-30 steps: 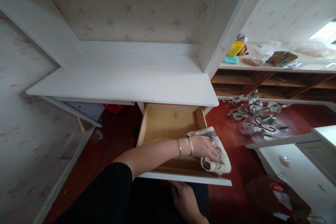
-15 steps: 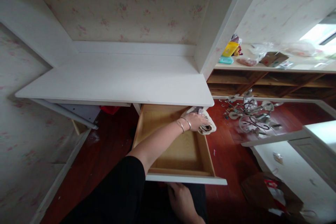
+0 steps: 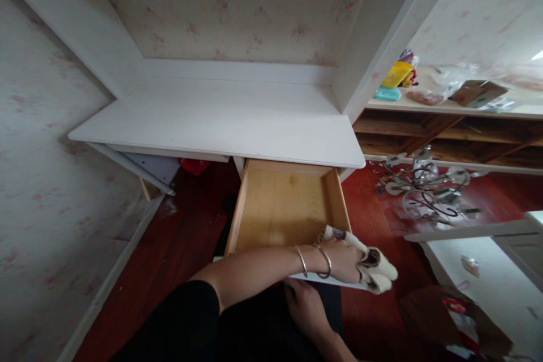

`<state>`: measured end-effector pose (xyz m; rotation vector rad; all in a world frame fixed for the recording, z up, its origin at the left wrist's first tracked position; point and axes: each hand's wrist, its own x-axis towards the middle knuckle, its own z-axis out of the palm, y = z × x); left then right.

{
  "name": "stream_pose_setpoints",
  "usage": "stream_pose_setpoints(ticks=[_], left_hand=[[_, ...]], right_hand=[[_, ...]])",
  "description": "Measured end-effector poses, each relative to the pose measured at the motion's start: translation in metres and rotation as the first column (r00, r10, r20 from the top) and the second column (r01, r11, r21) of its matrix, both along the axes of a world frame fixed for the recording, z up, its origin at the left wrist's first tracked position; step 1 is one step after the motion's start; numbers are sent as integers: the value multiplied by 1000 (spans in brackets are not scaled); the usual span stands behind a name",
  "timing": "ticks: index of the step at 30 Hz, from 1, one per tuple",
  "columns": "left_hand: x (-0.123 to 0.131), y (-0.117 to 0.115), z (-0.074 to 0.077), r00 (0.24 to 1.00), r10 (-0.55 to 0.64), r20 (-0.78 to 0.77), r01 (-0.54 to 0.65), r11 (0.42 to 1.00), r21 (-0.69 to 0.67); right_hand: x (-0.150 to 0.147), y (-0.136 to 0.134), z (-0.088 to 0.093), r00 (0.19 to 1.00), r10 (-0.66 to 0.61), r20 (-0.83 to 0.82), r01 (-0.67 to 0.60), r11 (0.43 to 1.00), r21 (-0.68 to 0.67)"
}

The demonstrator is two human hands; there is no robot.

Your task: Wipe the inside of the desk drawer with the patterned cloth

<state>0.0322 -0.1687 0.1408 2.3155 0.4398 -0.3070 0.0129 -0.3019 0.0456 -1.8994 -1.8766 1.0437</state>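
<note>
Nearest me, my R hand (image 3: 309, 305) is low by the front edge of the pulled-out drawer (image 3: 280, 201), back of it showing, fingertips partly lost at that edge, so can't tell if it's gripping or just resting there. A bit further fwd my L hand (image 3: 343, 261), w/ two bangles (image 3: 329, 264) at the wrist, is closed on a bunched cloth (image 3: 380, 272), pale w/ dark patches, at the drawer's front R corner. Key thing: the cloth sits under my L palm & pokes out R of the knuckles, past that corner; long axis runs slantwise, from just inside the drawer to outside it, its R end nearer me. L hand's right on it; R hand's apart, L of the cloth & closer to my body. Drawer's wooden base runs back to the desk (image 3: 220, 119), coming out under the desk's front edge nr its R corner. Beyond, to the R, a light fitting (image 3: 426, 172) lies on the red floor (image 3: 363, 203); farther, a shelf unit (image 3: 441, 129) w/ a cardboard box (image 3: 479, 93) & a yellow item (image 3: 397, 75) on top.
</note>
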Motion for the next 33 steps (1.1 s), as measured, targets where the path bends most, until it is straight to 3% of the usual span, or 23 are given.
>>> stream_pose_setpoints(ticks=[4,9,12,18,21,23,25,28,33], left_hand=[[-41,7,5,999,34,-25,-34,999,9],[-114,19,20,995,42,-89,-33,994,102],[-161,24,36,997,41,-65,-30,986,164],[-236,38,79,994,70,-85,-48,971,233],[-256,51,98,983,175,-46,-158,954,256],[-263,59,105,959,282,7,-269,906,328],[-266,63,103,930,360,73,-355,831,427],[-268,63,78,916,379,130,-388,757,526],[-275,56,11,949,314,-2,-267,811,521]], right_hand=[[-1,0,-2,1000,4,-12,-4,1000,5],[-1,-1,-3,999,9,39,-9,1000,-24],[0,-1,-4,996,29,79,-24,997,-71],[2,0,-3,1000,20,-5,-20,998,-51],[1,-1,-3,1000,16,9,-15,998,-57],[0,-1,-3,1000,8,11,-7,998,-60],[0,-1,-2,1000,-4,7,4,998,-66],[-1,0,1,1000,-21,8,22,997,-77],[-2,0,3,999,-36,-3,35,996,-76]])
